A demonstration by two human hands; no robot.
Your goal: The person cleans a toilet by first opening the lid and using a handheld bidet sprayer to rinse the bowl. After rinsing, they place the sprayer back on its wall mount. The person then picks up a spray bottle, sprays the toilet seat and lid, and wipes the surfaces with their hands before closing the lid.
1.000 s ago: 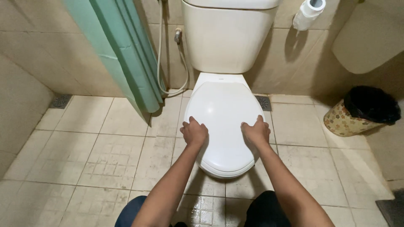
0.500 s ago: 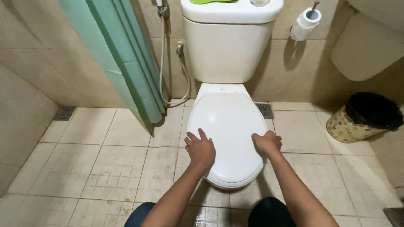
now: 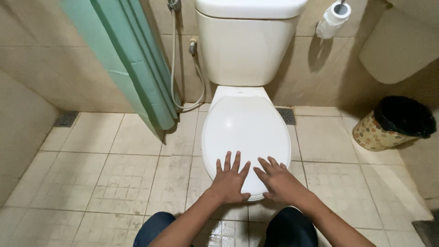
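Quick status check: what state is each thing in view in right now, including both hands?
Toilet lid: closed, flat over the bowl.
Left hand: open, fingers spread, resting on the lid's front edge.
Right hand: open, flat on the lid's front edge beside the left.
Shower curtain: gathered to one side.
Toilet paper roll: mounted on the wall holder.
Waste bin: upright, lined with a black bag.
Bidet hose: hanging from the wall.
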